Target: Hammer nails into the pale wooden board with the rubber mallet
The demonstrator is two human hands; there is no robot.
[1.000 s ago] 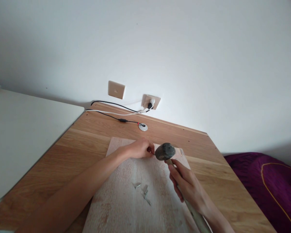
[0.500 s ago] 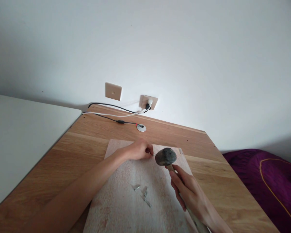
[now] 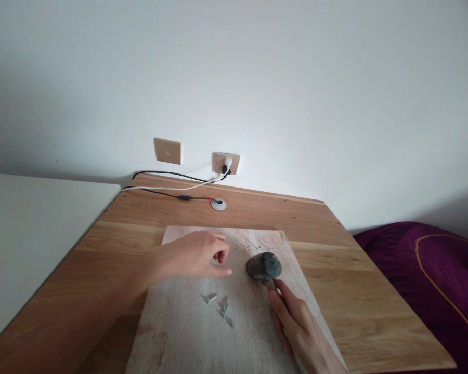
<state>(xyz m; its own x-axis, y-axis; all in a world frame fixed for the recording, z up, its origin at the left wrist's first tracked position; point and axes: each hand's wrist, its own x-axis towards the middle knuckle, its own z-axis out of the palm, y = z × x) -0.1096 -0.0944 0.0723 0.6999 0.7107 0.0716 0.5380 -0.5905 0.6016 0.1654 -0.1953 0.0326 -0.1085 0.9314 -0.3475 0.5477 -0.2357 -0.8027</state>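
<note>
A pale wooden board (image 3: 187, 332) lies on the wooden table (image 3: 335, 291). My right hand (image 3: 296, 324) is closed around the handle of a hammer whose dark rounded head (image 3: 264, 266) hovers over the board's far part. My left hand (image 3: 197, 255) hangs just above the board to the left of the hammer head, fingers loosely curled with the forefinger stretched out, and nothing shows in it. Several small nails (image 3: 220, 305) lie loose on the board between my hands. A few thin nails (image 3: 253, 246) stand in the board near its far edge.
A white surface (image 3: 35, 228) adjoins the table on the left. Black and white cables (image 3: 171, 186) run along the table's back edge to a wall socket (image 3: 225, 162), past a round grommet (image 3: 218, 204). A purple cushion (image 3: 425, 280) lies to the right.
My left hand has let go near the board's far edge and drawn back towards the loose nails. The hammer head has sunk lower over the board. The view shifted right.
</note>
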